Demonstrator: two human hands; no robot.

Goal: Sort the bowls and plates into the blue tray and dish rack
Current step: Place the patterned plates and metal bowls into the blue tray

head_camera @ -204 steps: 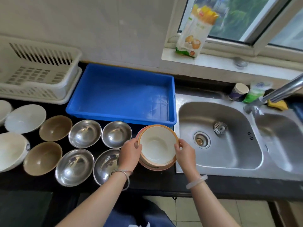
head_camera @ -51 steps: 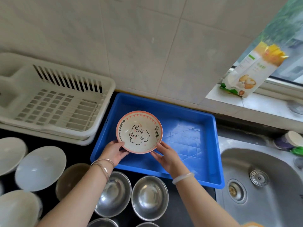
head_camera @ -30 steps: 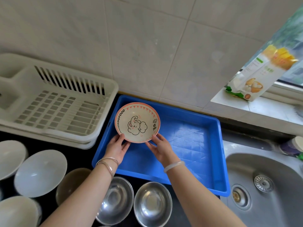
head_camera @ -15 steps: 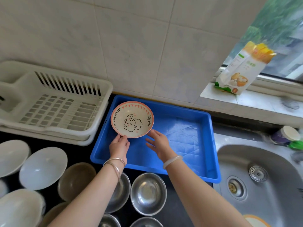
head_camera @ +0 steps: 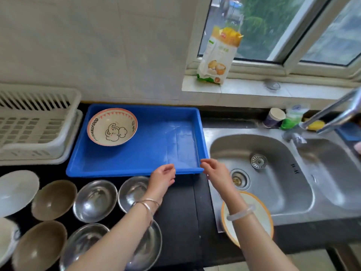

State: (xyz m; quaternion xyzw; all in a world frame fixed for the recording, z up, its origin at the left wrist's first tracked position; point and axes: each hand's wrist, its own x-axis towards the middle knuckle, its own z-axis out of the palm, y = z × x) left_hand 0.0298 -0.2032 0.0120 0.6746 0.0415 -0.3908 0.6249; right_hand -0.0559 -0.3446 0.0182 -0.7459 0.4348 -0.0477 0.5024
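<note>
Fingers (head_camera: pixel 169 167) of the left hand (head_camera: pixel 163 178) and the right hand (head_camera: pixel 214 173) are loosely curled and hold nothing. Both hands hover at the near right corner of the rectangular blue plastic tray (head_camera: pixel 136 161), the left over its near rim, the right just off the corner toward the stainless steel double sink (head_camera: pixel 273 149).

One round ceramic bowl with a pink rim and an elephant drawing (head_camera: pixel 112 127) sits upright in the tray's far left corner. Just left of the tray stands the white slatted plastic dish rack (head_camera: pixel 39 122).

On the black table (head_camera: pixel 181 212), near the tray, stand four round steel bowls (head_camera: pixel 95 200), two brown bowls (head_camera: pixel 53 199) and white dishes (head_camera: pixel 16 191) at the left edge. The left forearm crosses two steel bowls. The right forearm partly hides an orange-rimmed white plate (head_camera: pixel 261 218) on the sink's near edge.
</note>
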